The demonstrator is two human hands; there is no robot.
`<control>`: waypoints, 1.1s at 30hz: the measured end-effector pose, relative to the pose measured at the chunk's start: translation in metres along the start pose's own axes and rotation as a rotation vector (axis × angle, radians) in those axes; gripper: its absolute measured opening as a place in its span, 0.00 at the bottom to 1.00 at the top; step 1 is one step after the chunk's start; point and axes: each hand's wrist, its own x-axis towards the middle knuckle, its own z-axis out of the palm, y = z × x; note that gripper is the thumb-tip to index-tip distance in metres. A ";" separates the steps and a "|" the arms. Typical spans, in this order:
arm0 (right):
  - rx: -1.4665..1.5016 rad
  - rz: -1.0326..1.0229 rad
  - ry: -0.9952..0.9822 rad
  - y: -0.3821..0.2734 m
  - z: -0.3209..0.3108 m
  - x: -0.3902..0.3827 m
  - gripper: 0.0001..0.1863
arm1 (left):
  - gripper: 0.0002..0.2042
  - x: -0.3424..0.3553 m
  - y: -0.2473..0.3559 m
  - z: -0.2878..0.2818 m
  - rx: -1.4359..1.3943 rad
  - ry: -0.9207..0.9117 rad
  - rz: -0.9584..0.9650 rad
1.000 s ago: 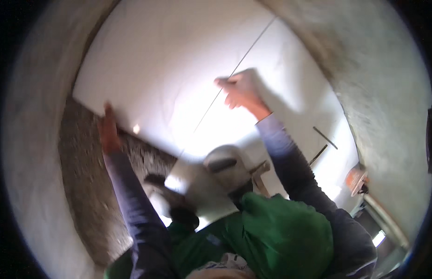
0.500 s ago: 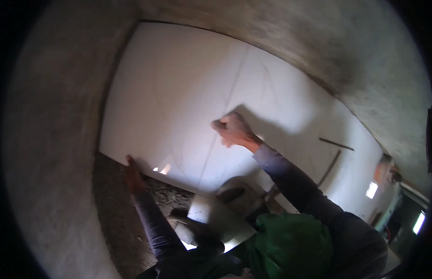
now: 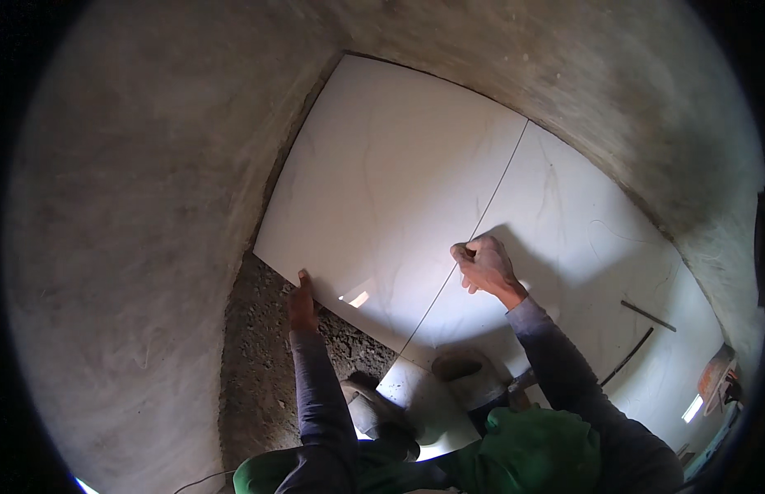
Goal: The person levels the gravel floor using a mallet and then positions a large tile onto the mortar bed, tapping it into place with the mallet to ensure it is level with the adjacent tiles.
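Two large white veined tiles (image 3: pixel 399 165) lie on the floor, divided by a thin straight seam. At the near left edge of the upper tile, my left hand (image 3: pixel 302 306) touches the edge with fingers stretched along it, beside exposed rough mortar (image 3: pixel 255 329). My right hand (image 3: pixel 489 265) is on the seam with fingers closed, thumb and forefinger pinched; whatever they may hold is too small to make out. My booted feet (image 3: pixel 460 366) rest below, near a smaller pale tile piece (image 3: pixel 403 379) and partly hidden by my arms and green clothing (image 3: pixel 539 445).
Bare plastered walls (image 3: pixel 127 206) rise around the tiles. Two dark thin strips (image 3: pixel 648 315) lie on the right tile. An orange tool or container (image 3: pixel 713 379) sits against the right wall. A thin cable (image 3: pixel 197 482) runs at the lower left.
The view has shifted, bringing the far corner into sight, and the tiles now sit further right in it. My hands keep their places at the edge and on the seam.
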 end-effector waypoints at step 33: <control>0.031 0.025 0.096 -0.004 0.008 -0.011 0.24 | 0.43 0.006 -0.003 0.018 -0.242 0.200 0.054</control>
